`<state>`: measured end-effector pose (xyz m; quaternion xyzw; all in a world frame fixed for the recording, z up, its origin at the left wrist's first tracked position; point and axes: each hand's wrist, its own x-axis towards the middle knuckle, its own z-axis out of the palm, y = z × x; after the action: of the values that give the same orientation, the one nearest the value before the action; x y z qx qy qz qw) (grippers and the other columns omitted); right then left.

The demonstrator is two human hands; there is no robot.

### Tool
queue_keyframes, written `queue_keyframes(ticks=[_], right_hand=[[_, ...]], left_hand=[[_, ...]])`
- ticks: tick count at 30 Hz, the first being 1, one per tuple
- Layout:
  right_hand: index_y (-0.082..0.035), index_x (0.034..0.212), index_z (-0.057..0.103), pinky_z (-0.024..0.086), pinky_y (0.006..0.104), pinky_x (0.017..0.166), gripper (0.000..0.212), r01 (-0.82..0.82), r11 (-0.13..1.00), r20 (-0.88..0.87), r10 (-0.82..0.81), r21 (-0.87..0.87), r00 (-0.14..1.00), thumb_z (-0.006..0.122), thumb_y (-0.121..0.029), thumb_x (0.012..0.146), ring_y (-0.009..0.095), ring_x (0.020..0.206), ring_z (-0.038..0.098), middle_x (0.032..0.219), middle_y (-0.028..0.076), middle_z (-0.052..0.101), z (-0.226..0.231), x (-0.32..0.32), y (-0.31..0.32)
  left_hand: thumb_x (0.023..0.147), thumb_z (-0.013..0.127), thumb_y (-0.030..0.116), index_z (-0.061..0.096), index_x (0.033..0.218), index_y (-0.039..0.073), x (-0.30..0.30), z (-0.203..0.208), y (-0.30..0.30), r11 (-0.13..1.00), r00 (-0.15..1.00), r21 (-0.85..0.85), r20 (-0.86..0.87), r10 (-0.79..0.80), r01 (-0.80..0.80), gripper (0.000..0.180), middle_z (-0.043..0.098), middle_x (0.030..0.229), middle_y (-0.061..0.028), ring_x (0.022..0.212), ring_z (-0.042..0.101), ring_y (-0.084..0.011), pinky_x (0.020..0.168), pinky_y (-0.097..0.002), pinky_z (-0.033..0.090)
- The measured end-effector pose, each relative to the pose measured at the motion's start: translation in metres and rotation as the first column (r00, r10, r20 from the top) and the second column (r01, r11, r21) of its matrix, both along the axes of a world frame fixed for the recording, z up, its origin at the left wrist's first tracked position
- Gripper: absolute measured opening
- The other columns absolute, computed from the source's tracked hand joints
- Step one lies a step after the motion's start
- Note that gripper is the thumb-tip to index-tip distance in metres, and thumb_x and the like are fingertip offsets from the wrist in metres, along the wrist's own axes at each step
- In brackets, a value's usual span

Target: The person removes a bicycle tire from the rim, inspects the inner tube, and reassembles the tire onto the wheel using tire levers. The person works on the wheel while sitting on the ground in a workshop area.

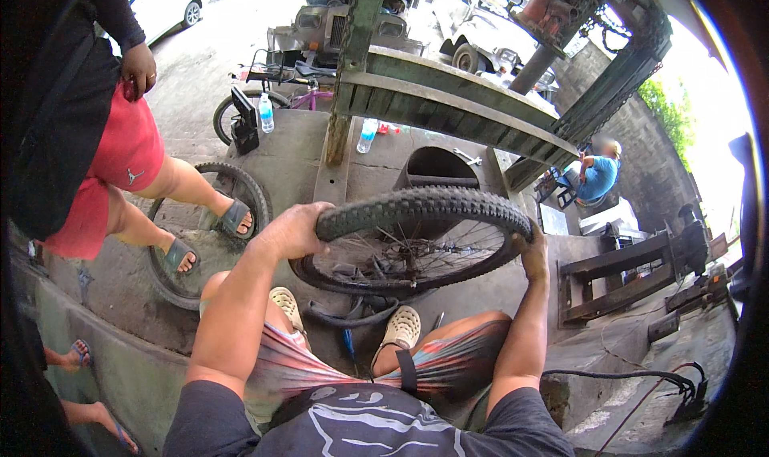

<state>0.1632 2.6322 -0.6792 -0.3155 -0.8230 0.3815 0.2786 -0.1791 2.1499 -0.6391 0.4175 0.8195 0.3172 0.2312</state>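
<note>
A bicycle wheel (424,204) with a knobby black tire and thin spokes is held up in front of me, tilted above the floor. My left hand (295,231) grips the tire at its left side, fingers wrapped over the tread. On the opposite side, my right hand (533,250) is closed around the tire, its fingers partly hidden. Beneath the wheel, a dark rubber tube (340,319) lies on the floor between my feet. Close to it is a screwdriver with a blue handle (348,342).
A loose tire (178,298) lies at left around the sandaled feet of a standing person (132,148). Beyond my wheel are a black drum (440,167), a wrench (467,157), water bottles (266,114) and a green steel frame (456,108). Another person (599,177) sits far right.
</note>
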Motion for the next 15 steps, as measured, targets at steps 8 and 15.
queue_keyframes(ticks=[8,15], right_hand=[[0.003,0.144,0.071,0.06,0.0388,0.1,0.056,-0.032,0.997,-0.094,0.039,0.075,0.995,0.09,-0.018,0.095,0.023,0.108,0.075,0.118,0.014,0.082,0.003,-0.006,0.002],[0.001,0.14,0.073,0.059,0.0402,0.1,0.048,-0.157,0.98,0.022,0.156,0.123,0.988,0.086,-0.017,0.098,0.024,0.108,0.075,0.116,0.016,0.082,0.006,-0.029,-0.021]], left_hand=[[0.08,0.103,0.016,0.08,0.121,0.002,-0.039,-0.019,0.004,0.954,0.984,0.243,0.078,0.162,-0.176,0.05,0.084,0.107,-0.0089,0.1,0.075,-0.0186,0.096,-0.0371,0.059],[0.085,0.102,0.028,0.081,0.122,0.002,-0.069,-0.026,-0.006,0.913,0.961,0.312,0.164,0.221,-0.263,0.05,0.083,0.101,-0.0051,0.095,0.072,-0.0136,0.091,-0.0345,0.059]])
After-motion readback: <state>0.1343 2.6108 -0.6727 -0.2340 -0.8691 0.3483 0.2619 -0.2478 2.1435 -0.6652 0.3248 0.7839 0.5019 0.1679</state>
